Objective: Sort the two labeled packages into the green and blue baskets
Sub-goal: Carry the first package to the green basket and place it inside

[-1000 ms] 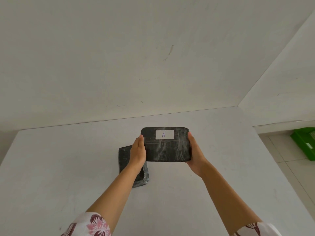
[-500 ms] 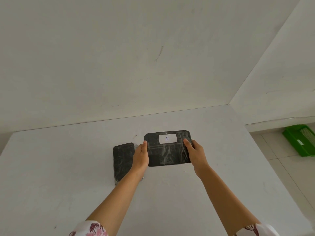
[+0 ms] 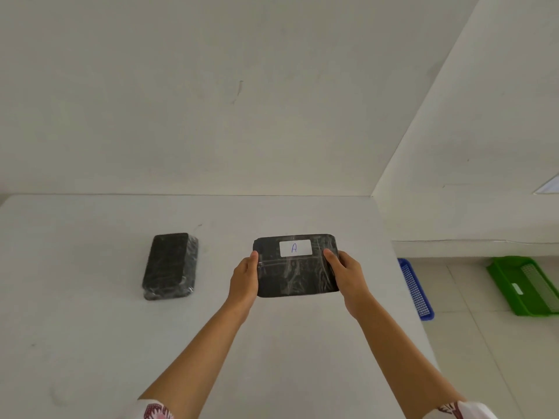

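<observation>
A black plastic-wrapped package (image 3: pixel 295 273) with a white label reading "A" is held above the white table (image 3: pixel 90 343). My left hand (image 3: pixel 245 278) grips its left edge and my right hand (image 3: pixel 348 276) grips its right edge. A second black wrapped package (image 3: pixel 170 265) lies flat on the table to the left, apart from my hands; no label shows on it. On the floor to the right, a blue basket (image 3: pixel 416 290) sits against the table edge, partly hidden by it. A green basket (image 3: pixel 526 285) stands farther right.
White walls meet in a corner behind the table. The table's right edge runs down beside the blue basket. Pale floor tiles lie between and around the two baskets. A small white tag lies inside the green basket.
The package marked "A" has moved right, away from the second package, with both hands still on it. The view has swung right, bringing the blue basket into sight.
</observation>
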`<action>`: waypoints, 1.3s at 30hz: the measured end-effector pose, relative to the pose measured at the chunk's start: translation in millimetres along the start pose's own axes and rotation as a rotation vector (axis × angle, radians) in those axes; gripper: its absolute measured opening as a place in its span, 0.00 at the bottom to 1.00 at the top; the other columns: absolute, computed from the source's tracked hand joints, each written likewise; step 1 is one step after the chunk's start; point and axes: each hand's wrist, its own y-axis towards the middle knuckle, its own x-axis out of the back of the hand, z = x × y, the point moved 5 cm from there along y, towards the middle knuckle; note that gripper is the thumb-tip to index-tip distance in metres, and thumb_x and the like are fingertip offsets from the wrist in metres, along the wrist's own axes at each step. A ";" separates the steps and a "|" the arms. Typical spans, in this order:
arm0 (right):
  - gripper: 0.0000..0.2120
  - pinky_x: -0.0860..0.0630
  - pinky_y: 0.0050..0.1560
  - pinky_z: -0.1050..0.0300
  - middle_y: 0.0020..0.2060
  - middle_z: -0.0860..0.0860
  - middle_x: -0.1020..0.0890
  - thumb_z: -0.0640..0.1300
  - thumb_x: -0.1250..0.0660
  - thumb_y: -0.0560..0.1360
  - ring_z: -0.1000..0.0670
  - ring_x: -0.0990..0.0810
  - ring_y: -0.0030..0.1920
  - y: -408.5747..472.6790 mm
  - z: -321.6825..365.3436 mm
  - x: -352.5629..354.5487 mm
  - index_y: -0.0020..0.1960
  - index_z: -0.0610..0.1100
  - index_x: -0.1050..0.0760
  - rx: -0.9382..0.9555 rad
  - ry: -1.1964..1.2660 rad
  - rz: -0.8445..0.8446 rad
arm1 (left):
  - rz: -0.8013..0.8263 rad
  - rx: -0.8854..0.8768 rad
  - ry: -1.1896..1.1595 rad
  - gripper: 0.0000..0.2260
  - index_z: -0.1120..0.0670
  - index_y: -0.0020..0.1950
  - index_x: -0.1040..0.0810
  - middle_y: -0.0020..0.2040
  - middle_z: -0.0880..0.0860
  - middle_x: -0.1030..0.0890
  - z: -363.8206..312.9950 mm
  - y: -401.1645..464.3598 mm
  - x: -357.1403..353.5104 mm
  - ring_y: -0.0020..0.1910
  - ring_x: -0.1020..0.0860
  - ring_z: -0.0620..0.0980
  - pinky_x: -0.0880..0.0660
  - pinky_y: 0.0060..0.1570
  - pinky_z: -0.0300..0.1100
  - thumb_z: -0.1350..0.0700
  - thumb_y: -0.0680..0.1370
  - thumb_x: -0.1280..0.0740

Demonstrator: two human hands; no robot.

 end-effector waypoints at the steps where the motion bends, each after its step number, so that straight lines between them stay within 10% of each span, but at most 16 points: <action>1: 0.09 0.22 0.40 0.59 0.45 0.48 0.16 0.54 0.36 0.76 0.49 0.17 0.45 -0.5 -0.5 13.7 0.47 0.49 0.23 0.005 -0.017 0.011 | -0.009 0.002 -0.023 0.22 0.55 0.59 0.24 0.58 0.56 0.20 1.8 -8.5 -12.8 0.57 0.23 0.54 0.28 0.55 0.45 0.43 0.80 0.49; 33: 0.12 0.19 0.51 0.46 0.46 0.44 0.16 0.53 0.38 0.78 0.44 0.17 0.46 15.5 -47.4 433.8 0.52 0.44 0.24 -0.037 -0.010 -0.135 | 0.122 0.010 0.051 0.24 0.53 0.64 0.26 0.60 0.56 0.22 -21.2 -127.2 -420.9 0.58 0.24 0.55 0.27 0.56 0.45 0.41 0.80 0.51; 39: 0.11 0.20 0.51 0.48 0.48 0.43 0.16 0.51 0.38 0.78 0.44 0.17 0.47 39.4 -54.0 574.0 0.52 0.44 0.24 -0.022 -0.019 -0.189 | 0.159 -0.014 -0.027 0.16 0.48 0.44 0.22 0.48 0.52 0.19 -47.9 -158.2 -557.5 0.43 0.22 0.45 0.30 0.38 0.38 0.43 0.79 0.46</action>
